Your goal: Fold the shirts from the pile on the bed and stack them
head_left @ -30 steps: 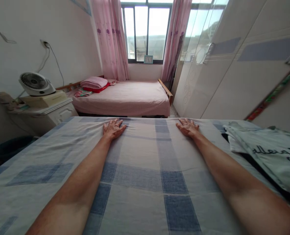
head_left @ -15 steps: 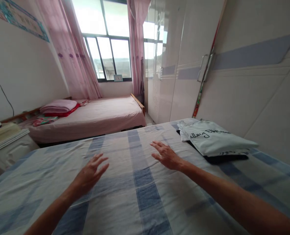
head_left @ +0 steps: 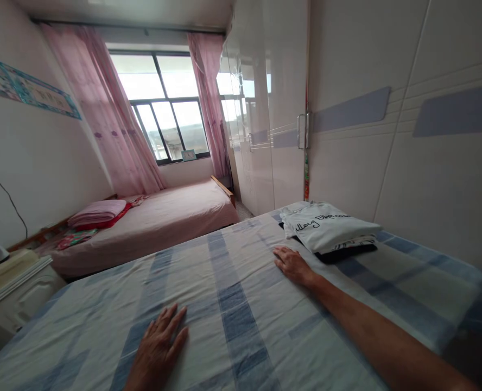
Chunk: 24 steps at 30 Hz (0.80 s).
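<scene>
A blue-and-white checked sheet (head_left: pixel 200 320) is covering the lower part of the frame, wrinkling lightly at left of centre. A pale wardrobe (head_left: pixel 347 174) is filling the upper right. A bed with a pink cover (head_left: pixel 176 212) is standing at centre left, beneath pink curtains (head_left: pixel 102 114) that are flanking a window (head_left: pixel 163 79). A stack of folded clothes (head_left: pixel 326 228), with a lettered white garment uppermost, is lying on the sheet at right of centre. The left hand (head_left: pixel 157 342) is resting palm down on the sheet at bottom centre left, its grip holding nothing, fingers slightly apart. The right hand (head_left: pixel 295 264) is lying on the sheet near the stack, fingers extended close together, its grip likewise holding nothing.
</scene>
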Tool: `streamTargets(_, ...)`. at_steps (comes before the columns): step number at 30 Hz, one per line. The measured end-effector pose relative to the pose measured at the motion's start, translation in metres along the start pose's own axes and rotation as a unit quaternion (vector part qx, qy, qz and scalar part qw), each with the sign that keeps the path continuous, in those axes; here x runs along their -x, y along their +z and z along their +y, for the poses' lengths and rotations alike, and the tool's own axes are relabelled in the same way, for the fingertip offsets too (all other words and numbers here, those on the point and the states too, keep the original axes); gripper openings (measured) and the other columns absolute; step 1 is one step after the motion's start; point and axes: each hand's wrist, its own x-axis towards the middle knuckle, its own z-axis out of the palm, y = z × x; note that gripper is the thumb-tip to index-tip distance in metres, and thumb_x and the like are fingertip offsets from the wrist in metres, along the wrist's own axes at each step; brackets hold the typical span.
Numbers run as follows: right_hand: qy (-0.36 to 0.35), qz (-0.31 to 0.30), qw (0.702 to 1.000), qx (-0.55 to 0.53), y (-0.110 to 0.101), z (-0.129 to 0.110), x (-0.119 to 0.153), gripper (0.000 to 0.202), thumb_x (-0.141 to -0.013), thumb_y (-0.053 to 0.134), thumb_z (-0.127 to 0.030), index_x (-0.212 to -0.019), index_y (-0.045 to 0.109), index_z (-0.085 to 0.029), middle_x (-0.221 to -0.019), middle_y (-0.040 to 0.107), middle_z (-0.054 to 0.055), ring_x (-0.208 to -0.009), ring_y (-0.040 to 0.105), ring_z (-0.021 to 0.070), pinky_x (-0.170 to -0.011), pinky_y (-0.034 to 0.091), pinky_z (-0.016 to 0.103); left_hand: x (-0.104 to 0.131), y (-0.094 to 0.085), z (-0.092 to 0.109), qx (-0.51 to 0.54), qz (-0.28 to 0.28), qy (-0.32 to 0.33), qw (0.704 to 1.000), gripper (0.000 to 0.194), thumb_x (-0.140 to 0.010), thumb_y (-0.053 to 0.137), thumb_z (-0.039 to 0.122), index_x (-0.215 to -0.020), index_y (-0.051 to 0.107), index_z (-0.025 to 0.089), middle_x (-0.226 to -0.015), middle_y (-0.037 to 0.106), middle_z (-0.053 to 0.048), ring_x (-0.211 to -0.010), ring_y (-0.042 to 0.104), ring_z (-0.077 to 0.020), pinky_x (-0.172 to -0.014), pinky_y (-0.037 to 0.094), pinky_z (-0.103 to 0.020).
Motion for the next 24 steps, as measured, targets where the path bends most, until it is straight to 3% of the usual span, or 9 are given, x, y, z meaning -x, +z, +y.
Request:
streamTargets(6, -0.005, 0.037, 0.999, -0.036, -0.007, -0.003, -0.002, 0.047, -0.087, 0.035, -0.025, -0.131, 0.049, -0.016, -0.134, 0.053, 0.012, -0.12, 0.05, 0.0193, -0.101, 0.037, 0.037, 0.002, -0.002, 0.0, -0.003, -0.001, 0.006, 1.0, 0.054, -0.091, 0.032, 0.042, -0.138, 0.045, 0.021, -0.148, 0.036, -0.006, -0.139, 0.028, -0.0241, -0.113, 0.025, -0.045)
streamTargets(8, -0.019, 0.119, 0.992, -0.045, -0.021, -0.004, -0.003, 0.05, -0.088, 0.03, -0.024, -0.137, 0.041, -0.017, -0.138, 0.048, 0.011, -0.12, 0.049, 0.0186, -0.102, 0.036, 0.037, 0.001, -0.002, 0.0, -0.003, 0.0, 0.006, 1.0, 0.054, -0.091, 0.031, 0.042, -0.139, 0.045, 0.02, -0.148, 0.036, -0.006, -0.139, 0.028, -0.0242, -0.113, 0.025, -0.046)
streamTargets(10, -0.022, 0.238, 0.971, -0.027, -0.043, -0.001, -0.002, 0.052, -0.089, 0.03, -0.027, -0.139, 0.038, -0.018, -0.142, 0.043, 0.01, -0.127, 0.042, 0.0208, -0.107, 0.031, 0.039, 0.001, -0.001, 0.0, 0.0, 0.004, 0.006, 1.0, 0.054, -0.091, 0.032, 0.043, -0.138, 0.046, 0.021, -0.148, 0.037, -0.006, -0.139, 0.028, -0.0241, -0.113, 0.025, -0.046)
streamTargets(12, 0.023, 0.359, 0.933, 0.012, -0.068, 0.01, 0.002, 0.055, -0.089, 0.031, -0.033, -0.141, 0.033, -0.015, -0.145, 0.038, 0.013, -0.134, 0.031, 0.0246, -0.11, 0.024, 0.043, 0.001, 0.0, 0.0, 0.006, 0.01, 0.006, 1.0, 0.053, -0.09, 0.034, 0.042, -0.137, 0.048, 0.021, -0.147, 0.038, -0.006, -0.138, 0.03, -0.0241, -0.112, 0.026, -0.046)
streamTargets(14, 0.115, 0.46, 0.879, 0.04, -0.09, 0.03, 0.01, 0.062, -0.089, 0.031, -0.039, -0.144, 0.025, -0.011, -0.147, 0.031, 0.017, -0.137, 0.024, 0.0275, -0.11, 0.02, 0.047, 0.001, 0.001, -0.001, 0.014, 0.018, 0.008, 1.0, 0.052, -0.09, 0.035, 0.042, -0.136, 0.049, 0.022, -0.146, 0.039, -0.006, -0.138, 0.031, -0.0244, -0.112, 0.026, -0.047)
streamTargets(17, 0.288, 0.554, 0.78, 0.033, -0.112, 0.069, 0.025, 0.071, -0.089, 0.029, -0.047, -0.145, 0.017, -0.004, -0.148, 0.024, 0.024, -0.138, 0.019, 0.0305, -0.11, 0.018, 0.048, 0.002, 0.002, -0.002, 0.022, 0.028, 0.012, 0.999, 0.051, -0.089, 0.037, 0.042, -0.135, 0.05, 0.022, -0.146, 0.04, -0.006, -0.137, 0.031, -0.0247, -0.112, 0.026, -0.047)
streamTargets(19, 0.413, 0.549, 0.726, -0.021, -0.117, 0.094, 0.034, 0.08, -0.087, 0.031, -0.054, -0.145, 0.014, -0.002, -0.147, 0.02, 0.029, -0.139, 0.017, 0.0325, -0.108, 0.019, 0.048, 0.002, 0.003, -0.003, 0.022, 0.029, 0.012, 0.999, 0.051, -0.089, 0.037, 0.042, -0.135, 0.05, 0.022, -0.146, 0.04, -0.006, -0.137, 0.032, -0.0249, -0.112, 0.027, -0.047)
streamTargets(21, 0.508, 0.501, 0.695, -0.094, -0.117, 0.114, 0.038, 0.088, -0.083, 0.037, -0.06, -0.145, 0.017, -0.002, -0.144, 0.023, 0.034, -0.137, 0.021, 0.0367, -0.105, 0.023, 0.052, 0.002, 0.002, -0.002, 0.018, 0.026, 0.013, 0.999, 0.052, -0.09, 0.036, 0.042, -0.135, 0.05, 0.021, -0.146, 0.04, -0.006, -0.137, 0.032, -0.0248, -0.112, 0.027, -0.047)
streamTargets(24, 0.551, 0.432, 0.695, -0.163, -0.114, 0.128, 0.036, 0.083, -0.078, 0.042, -0.064, -0.138, 0.036, -0.007, -0.136, 0.038, 0.034, -0.127, 0.037, 0.0412, -0.097, 0.03, 0.055, 0.002, -0.001, 0.0, 0.003, 0.014, 0.012, 1.0, 0.053, -0.09, 0.033, 0.042, -0.137, 0.048, 0.02, -0.147, 0.038, -0.007, -0.138, 0.03, -0.0244, -0.112, 0.026, -0.046)
